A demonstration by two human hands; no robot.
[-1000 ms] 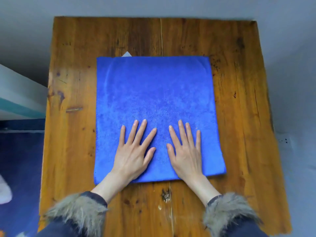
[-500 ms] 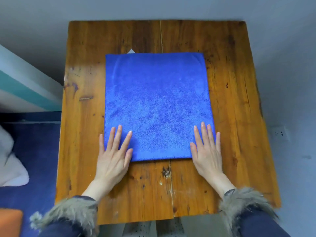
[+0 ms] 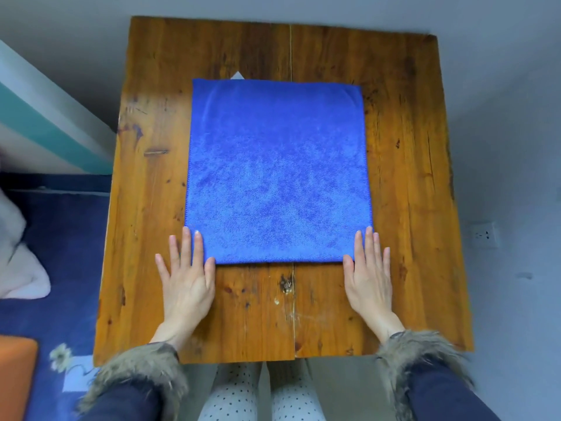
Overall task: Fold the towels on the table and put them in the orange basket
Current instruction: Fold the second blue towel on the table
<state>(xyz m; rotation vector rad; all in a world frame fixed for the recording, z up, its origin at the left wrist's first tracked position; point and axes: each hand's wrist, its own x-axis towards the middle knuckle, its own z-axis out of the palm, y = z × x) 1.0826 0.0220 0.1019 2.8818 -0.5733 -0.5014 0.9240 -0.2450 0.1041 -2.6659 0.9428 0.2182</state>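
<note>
I see the blue towel lying flat on the wooden table, a smooth rectangle with its long sides running away from me and a small white tag peeking out past its far edge. A second ago both hands lay side by side on the cloth near its middle; half a second ago they had slid outward toward the near corners. Now they sit wider apart again. My left hand rests palm down at the near left corner, fingers straight and close together, with the index and middle fingertips overlapping the towel's edge and the palm on bare wood. My right hand mirrors it at the near right corner, fingers flat and extended, their tips on the cloth. Neither hand grips anything; both are open and pressed flat. The towel's near edge now lies clear between the two thumbs, where the hands covered it before. The view has also pulled back: the table's near edge and my knees show below it. An orange basket corner shows at the lower left, on the blue floor, well apart from the towel.
</note>
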